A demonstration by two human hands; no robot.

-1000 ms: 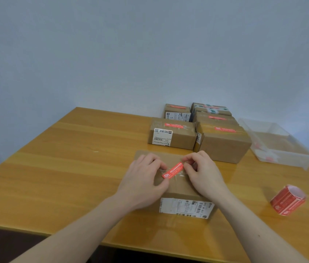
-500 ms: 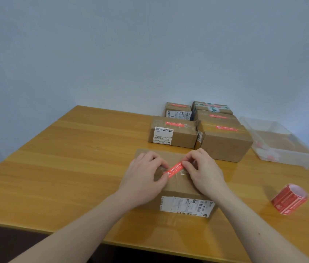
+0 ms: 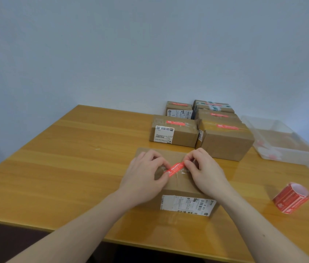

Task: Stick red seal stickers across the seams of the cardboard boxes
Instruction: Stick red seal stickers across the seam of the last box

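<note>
A brown cardboard box (image 3: pixel 180 188) with a white shipping label on its near side lies in front of me on the wooden table. A red seal sticker (image 3: pixel 175 168) lies slanted across the taped seam on its top. My left hand (image 3: pixel 146 177) pinches the sticker's lower left end, and my right hand (image 3: pixel 204 171) pinches its upper right end. Both hands rest on the box top. A roll of red stickers (image 3: pixel 291 198) lies on the table to the right.
Several cardboard boxes (image 3: pixel 174 130) with red stickers on top are grouped behind, the largest (image 3: pixel 225 141) just beyond my right hand. A clear plastic tray (image 3: pixel 282 141) sits at the far right. The table's near edge (image 3: pixel 74 227) runs below my forearms.
The sticker has come a little lower and flatter onto the box top, with both hands still at its ends. The view has shifted slightly.
</note>
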